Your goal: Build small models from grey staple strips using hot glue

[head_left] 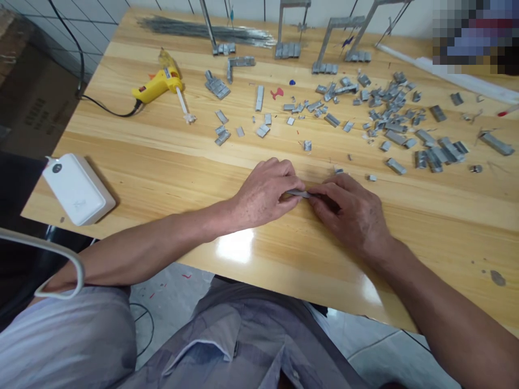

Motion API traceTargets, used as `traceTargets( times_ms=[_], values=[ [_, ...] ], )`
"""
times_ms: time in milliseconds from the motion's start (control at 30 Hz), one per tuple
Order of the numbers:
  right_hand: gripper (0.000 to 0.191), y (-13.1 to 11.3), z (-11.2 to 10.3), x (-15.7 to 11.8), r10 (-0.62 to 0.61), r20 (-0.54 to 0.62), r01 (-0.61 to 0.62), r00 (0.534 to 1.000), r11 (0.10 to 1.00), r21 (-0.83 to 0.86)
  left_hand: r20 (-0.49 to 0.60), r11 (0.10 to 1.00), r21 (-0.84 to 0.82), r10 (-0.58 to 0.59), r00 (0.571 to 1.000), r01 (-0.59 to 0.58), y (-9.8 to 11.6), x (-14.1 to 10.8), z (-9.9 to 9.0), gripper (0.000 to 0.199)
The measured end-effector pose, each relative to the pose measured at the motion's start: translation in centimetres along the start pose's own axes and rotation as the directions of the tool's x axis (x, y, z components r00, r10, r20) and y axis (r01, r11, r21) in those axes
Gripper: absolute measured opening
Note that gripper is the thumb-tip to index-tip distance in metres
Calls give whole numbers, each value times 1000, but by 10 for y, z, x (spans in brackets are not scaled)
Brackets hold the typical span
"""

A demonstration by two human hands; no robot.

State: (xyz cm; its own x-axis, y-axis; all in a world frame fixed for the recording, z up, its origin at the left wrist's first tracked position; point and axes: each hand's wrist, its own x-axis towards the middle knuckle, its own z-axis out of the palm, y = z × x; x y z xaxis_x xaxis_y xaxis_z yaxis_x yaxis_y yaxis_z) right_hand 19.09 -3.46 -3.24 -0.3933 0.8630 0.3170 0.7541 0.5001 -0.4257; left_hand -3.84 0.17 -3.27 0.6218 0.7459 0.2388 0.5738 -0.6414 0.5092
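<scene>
Between my two hands, low over the wooden table (pixel 162 162), is a small thin grey strip (pixel 299 193). My left hand (pixel 267 190) pinches its left end between thumb and fingers. On the other side, my right hand (pixel 352 212) has its thumb and index finger closed on the right end, which they partly hide. Just beyond my right fingertips lies a small grey metal piece (pixel 338 169), with another one (pixel 372 178) to its right. A small square grey piece (pixel 307 145) sits farther back.
Many grey staple-like pieces (pixel 391 111) are scattered at the back right. Behind stand grey frames (pixel 280 29) and a bundle of thin wires (pixel 211 31). A yellow glue gun (pixel 158 85) and a white power bank (pixel 79 189) lie at the left.
</scene>
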Motion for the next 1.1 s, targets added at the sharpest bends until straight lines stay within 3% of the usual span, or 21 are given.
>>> traceTargets(
  times_ms=[633,1100],
  values=[
    [18,0,1,2,-35,-24,35,999,999,9,37,1000,-7,-6,999,6,0,2,2,14],
    [22,-2,0,1,21,10,-21,1000,1000,-14,37,1000,-25,-11,999,12,0,3,2,13]
  ],
)
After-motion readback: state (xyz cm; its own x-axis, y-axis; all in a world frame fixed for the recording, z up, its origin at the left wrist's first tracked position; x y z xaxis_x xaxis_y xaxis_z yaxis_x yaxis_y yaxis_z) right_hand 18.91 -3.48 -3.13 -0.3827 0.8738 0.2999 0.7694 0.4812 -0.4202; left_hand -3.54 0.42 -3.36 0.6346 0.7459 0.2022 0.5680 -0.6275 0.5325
